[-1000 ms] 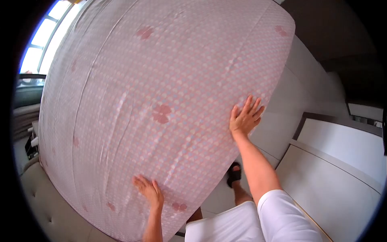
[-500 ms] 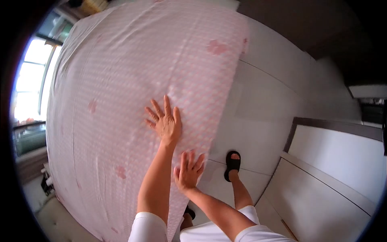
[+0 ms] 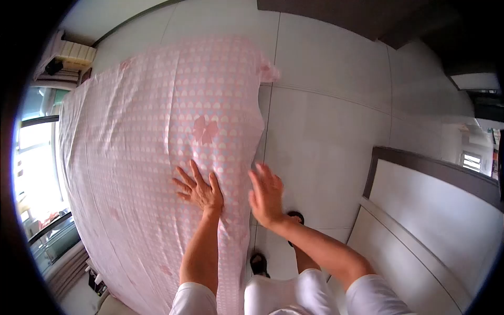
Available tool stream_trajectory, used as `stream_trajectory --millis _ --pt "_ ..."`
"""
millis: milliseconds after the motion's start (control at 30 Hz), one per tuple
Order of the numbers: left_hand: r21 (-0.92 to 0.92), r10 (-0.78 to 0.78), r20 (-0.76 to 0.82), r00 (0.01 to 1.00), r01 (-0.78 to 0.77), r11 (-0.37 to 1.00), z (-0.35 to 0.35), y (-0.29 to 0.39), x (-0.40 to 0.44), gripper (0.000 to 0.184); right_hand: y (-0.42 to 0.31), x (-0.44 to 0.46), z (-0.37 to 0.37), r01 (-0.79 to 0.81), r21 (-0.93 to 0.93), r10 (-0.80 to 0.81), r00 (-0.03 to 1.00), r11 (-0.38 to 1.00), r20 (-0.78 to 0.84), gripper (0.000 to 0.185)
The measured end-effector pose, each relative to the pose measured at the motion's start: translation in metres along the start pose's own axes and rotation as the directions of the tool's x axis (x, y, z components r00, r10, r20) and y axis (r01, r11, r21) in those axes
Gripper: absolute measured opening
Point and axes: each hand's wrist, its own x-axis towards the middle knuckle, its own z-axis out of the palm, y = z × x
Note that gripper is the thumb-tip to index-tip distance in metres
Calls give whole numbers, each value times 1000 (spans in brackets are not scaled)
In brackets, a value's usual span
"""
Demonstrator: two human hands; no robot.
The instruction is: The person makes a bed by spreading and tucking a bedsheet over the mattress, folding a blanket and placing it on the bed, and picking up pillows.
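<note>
A pink patterned bed sheet (image 3: 136, 136) covers the bed, with a darker pink bow print (image 3: 205, 129) near its right side. Some creases run along the cloth. My left hand (image 3: 202, 191) lies flat on the sheet with its fingers spread, close to the bed's right edge. Just off that edge, my right hand (image 3: 268, 197) is raised beside the hanging side of the sheet, its fingers stretched out and slightly blurred. Whether it touches the cloth I cannot tell. At the far right corner a bit of the sheet (image 3: 269, 71) sticks out.
Pale floor tiles (image 3: 325, 126) run along the bed's right side, where my feet in black slippers (image 3: 259, 264) stand. A white panel with a dark frame (image 3: 430, 191) is at the right. Dark furniture (image 3: 325, 13) stands at the back, and a bright window (image 3: 39, 157) is at the left.
My view has shifted along the bed toward its far end. My right hand has come off the sheet's top to beside the edge. The left hand stays flat on the cloth, now nearer the bow print.
</note>
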Motion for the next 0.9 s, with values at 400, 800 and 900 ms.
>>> stream_trajectory --millis 400,800,900 --pt "-87 73 14 997 -71 994 -6 -10 9 66 -19 256 50 317 -238 -298 948 918 112 59" --pt "-173 -48 292 955 103 980 -18 -13 14 60 -40 344 58 597 -272 -411 754 755 513 64" --pt "-217 -77 354 932 162 963 -29 -22 16 58 -28 363 46 490 -472 -281 850 733 446 63"
